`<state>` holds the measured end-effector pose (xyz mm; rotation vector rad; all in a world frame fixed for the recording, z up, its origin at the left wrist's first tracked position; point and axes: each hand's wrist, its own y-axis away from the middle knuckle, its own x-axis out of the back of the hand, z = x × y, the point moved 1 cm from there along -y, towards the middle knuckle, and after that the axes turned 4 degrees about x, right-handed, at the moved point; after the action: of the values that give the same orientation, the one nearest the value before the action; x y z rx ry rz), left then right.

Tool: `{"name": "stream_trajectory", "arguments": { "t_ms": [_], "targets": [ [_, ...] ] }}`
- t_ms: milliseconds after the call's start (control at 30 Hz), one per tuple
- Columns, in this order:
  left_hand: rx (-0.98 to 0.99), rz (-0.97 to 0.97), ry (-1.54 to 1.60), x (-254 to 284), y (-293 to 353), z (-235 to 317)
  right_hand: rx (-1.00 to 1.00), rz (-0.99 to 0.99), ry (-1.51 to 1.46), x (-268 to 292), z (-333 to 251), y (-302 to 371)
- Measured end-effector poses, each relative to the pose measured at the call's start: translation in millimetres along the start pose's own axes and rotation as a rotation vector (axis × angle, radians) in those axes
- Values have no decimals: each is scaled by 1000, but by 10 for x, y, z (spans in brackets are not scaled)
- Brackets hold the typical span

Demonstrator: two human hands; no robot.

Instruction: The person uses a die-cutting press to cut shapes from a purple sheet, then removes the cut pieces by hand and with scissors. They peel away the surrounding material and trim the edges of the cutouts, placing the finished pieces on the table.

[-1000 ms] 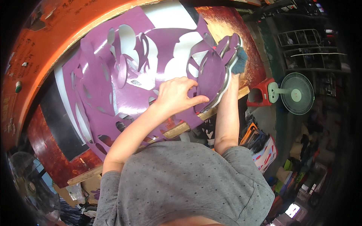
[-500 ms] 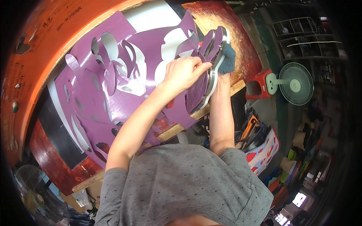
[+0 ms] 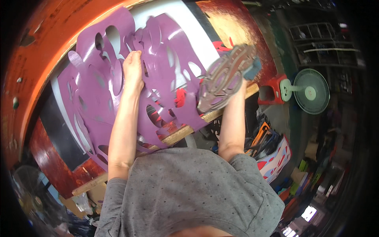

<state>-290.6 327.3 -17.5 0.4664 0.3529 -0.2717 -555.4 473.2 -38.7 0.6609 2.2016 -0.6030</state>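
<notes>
My left hand [image 3: 133, 70] is closed at the upper middle of a glossy purple sheet [image 3: 118, 130], pinching the sheet. Many shaped holes are cut through this sheet, and its loose strips bunch up beside my fingers. At the right, my right hand [image 3: 253, 69], in a blue-grey glove, grips a metal cutting die [image 3: 227, 77]. The die is tilted, with its curved blades showing and purple pieces between them; it is slightly blurred. Most of my right hand's fingers are hidden behind the die.
A white sheet [image 3: 197, 29] lies under the purple one on a worn red-brown board [image 3: 260, 47]. An orange machine beam [image 3: 47, 39] curves along the left and top. Right of the board, a fan [image 3: 311, 91] stands by a red stool [image 3: 270, 90]. A patterned bag of scraps [image 3: 276, 158] sits below.
My left hand has moved left from the die, drawing the purple sheet's right part with it and baring more white sheet. My right hand has turned the die so its bladed side shows.
</notes>
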Motion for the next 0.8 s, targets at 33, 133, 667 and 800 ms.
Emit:
{"name": "stream_trajectory", "arguments": {
  "t_ms": [33, 133, 667, 800],
  "targets": [
    [7, 11, -22, 83, -6, -53, 8, 11, 5, 27, -77, 18],
    [63, -137, -86, 249, -6, -110, 8, 41, 95, 161, -405, -136],
    [399, -178, 179, 78, 144, -152, 11, 90, 1566, 98, -334, -743],
    [472, -265, 272, -5, 186, -167, -53, -505, 1273, -900, 50, 305]
  ]
}}
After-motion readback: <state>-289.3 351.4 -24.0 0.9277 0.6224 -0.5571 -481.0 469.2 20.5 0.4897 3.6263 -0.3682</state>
